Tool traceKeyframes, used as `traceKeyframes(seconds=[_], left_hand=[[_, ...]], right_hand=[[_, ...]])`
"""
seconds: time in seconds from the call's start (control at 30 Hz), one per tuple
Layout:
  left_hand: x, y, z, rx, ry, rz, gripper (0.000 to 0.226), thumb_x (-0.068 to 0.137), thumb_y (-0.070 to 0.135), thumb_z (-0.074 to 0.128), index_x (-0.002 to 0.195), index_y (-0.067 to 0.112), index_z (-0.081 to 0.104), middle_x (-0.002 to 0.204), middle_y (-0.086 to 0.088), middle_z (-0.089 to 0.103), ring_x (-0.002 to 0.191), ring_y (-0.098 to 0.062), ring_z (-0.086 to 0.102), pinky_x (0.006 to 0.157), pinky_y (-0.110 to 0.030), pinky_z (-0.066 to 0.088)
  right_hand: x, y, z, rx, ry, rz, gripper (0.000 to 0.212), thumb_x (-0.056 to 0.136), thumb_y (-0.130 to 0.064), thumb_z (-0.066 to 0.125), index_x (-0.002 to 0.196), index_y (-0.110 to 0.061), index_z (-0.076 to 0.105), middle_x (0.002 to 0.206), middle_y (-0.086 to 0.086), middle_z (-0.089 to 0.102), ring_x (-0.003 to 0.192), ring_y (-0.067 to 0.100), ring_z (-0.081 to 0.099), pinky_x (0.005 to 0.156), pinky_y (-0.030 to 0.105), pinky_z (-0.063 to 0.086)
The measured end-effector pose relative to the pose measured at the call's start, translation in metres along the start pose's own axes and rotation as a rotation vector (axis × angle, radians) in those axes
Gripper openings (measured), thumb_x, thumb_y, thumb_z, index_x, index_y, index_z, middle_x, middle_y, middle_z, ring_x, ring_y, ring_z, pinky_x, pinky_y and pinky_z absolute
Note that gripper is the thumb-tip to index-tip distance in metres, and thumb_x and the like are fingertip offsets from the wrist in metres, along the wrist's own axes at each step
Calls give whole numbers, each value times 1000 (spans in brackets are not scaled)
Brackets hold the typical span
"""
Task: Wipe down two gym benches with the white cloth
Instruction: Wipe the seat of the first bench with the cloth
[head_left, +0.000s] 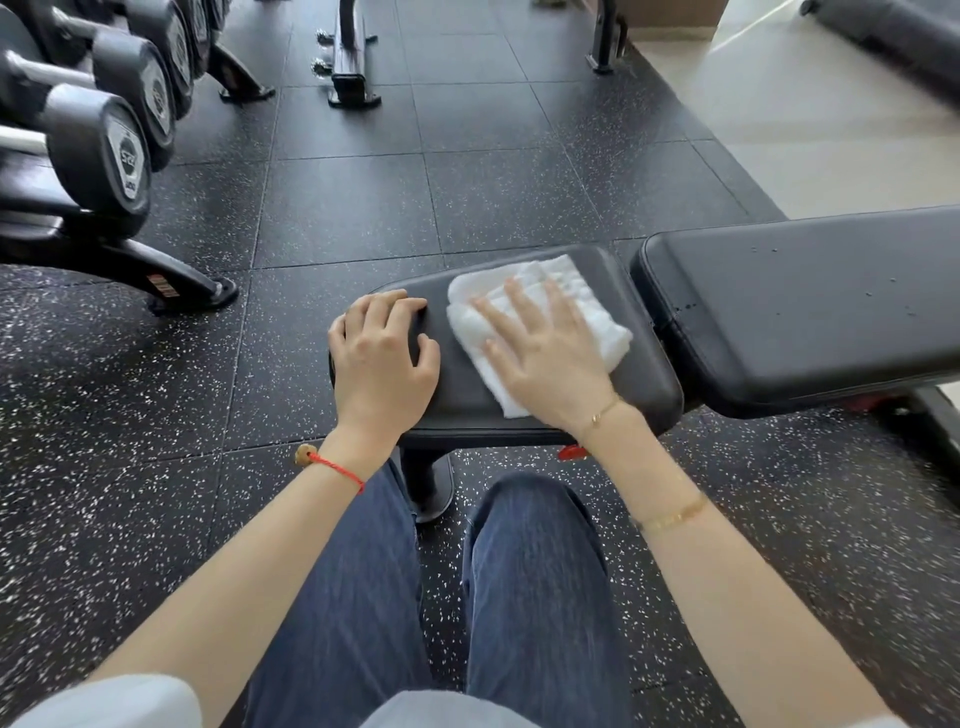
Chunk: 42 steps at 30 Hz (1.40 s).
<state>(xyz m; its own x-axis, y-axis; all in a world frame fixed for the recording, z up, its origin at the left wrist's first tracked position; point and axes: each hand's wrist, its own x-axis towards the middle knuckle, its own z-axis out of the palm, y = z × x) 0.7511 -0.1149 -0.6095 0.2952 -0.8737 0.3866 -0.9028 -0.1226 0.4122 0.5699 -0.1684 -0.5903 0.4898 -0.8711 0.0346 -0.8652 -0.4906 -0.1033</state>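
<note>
- Nearest the camera, the person's legs in blue jeans (524, 597) fill the bottom of the view, both bare forearms reaching forward over them.
- The left hand (384, 358) rests on the near-left end of the black padded seat pad (644, 374) of a gym bench, fingers curled over its edge, gripping the pad and holding nothing else. A red string bracelet (337, 470) circles that wrist.
- The right hand (545, 353) lies flat with fingers spread, palm pressing down on the white cloth (576, 296). It pins the cloth rather than clutching it.
- The cloth is loosely folded and sits on the middle of the seat pad, just beside the gap that separates it from the longer back pad (810, 306) to the right.
- The back pad shows small droplets or specks and looks not yet wiped.
- A rack of dumbbells (104, 150) stands well apart at upper left on speckled rubber floor (156, 415).
- Risk: an open palm holds the cloth only by friction, so a fast stroke could bunch it or slide the hand off.
- Risk: the cloth's edge could catch in the gap between the pads.
- Risk: the second bench could be missed; I cannot tell which it is.
</note>
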Motion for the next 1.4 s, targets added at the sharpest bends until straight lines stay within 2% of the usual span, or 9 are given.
traceKeyframes(seconds=[0.13, 0.4, 0.57, 0.73, 0.87, 0.97, 1.1, 1.3, 1.4], left_hand=[[-1, -2, 0, -10, 0, 13, 39, 87, 27, 48, 122, 20, 62, 132, 2, 59, 129, -23, 46, 111, -42, 28], [-1, 0, 0, -20, -7, -4, 36, 88, 24, 53, 122, 20, 62, 133, 3, 58, 130, -23, 46, 112, -42, 29], [1, 0, -1, -28, -4, -21, 36, 87, 26, 53, 121, 23, 63, 132, 6, 59, 129, -20, 46, 112, -44, 30], [1, 1, -3, -31, -10, -6, 37, 87, 27, 52, 123, 23, 63, 134, 6, 57, 130, -20, 45, 112, -45, 31], [1, 5, -8, -19, -42, -25, 38, 88, 25, 53, 124, 22, 62, 135, 5, 57, 132, -20, 45, 113, -46, 30], [2, 7, -10, -19, -37, -27, 37, 88, 23, 54, 124, 22, 63, 135, 5, 57, 132, -20, 46, 113, -46, 30], [0, 3, -4, -22, -3, -20, 38, 86, 26, 52, 123, 23, 63, 133, 6, 58, 131, -19, 45, 113, -44, 30], [1, 3, -2, 16, -5, -4, 37, 87, 24, 53, 122, 21, 62, 133, 4, 58, 130, -22, 46, 112, -45, 31], [0, 1, 0, 21, -3, 11, 36, 88, 23, 53, 123, 19, 62, 133, 2, 58, 130, -24, 46, 112, -45, 30]], right_hand=[[-39, 21, -1, 52, -12, -2, 56, 94, -59, 6, 150, -53, 12, 164, -8, 9, 152, 25, -3, 124, 47, 3], [34, 58, -10, 20, -50, 208, 50, 102, -47, 22, 152, -46, 15, 165, 1, 7, 150, 34, -6, 122, 49, -5], [26, 11, -1, 40, -43, -84, 51, 101, -51, 22, 151, -50, 11, 165, -3, 6, 151, 32, -8, 123, 48, -5], [-13, 40, -4, 36, -6, -183, 51, 99, -55, 22, 149, -52, 16, 164, -7, 12, 152, 26, 1, 124, 45, 2], [9, 62, -10, 0, -71, -82, 50, 97, -60, 15, 147, -59, 10, 164, -14, 6, 152, 24, -3, 115, 62, -8], [32, 56, -11, 1, -73, -35, 50, 96, -61, 18, 146, -60, 10, 163, -16, 6, 152, 25, -4, 112, 69, -5], [35, 54, -2, -13, 7, -34, 50, 98, -57, 23, 147, -56, 13, 163, -14, 11, 152, 25, 1, 117, 62, 4], [16, 45, 2, 19, 88, -20, 49, 102, -47, 29, 150, -44, 25, 162, -6, 21, 151, 26, 9, 121, 52, 3], [12, 42, 0, 51, 79, 5, 48, 103, -44, 30, 151, -42, 26, 162, -7, 20, 151, 24, 6, 121, 50, 2]])
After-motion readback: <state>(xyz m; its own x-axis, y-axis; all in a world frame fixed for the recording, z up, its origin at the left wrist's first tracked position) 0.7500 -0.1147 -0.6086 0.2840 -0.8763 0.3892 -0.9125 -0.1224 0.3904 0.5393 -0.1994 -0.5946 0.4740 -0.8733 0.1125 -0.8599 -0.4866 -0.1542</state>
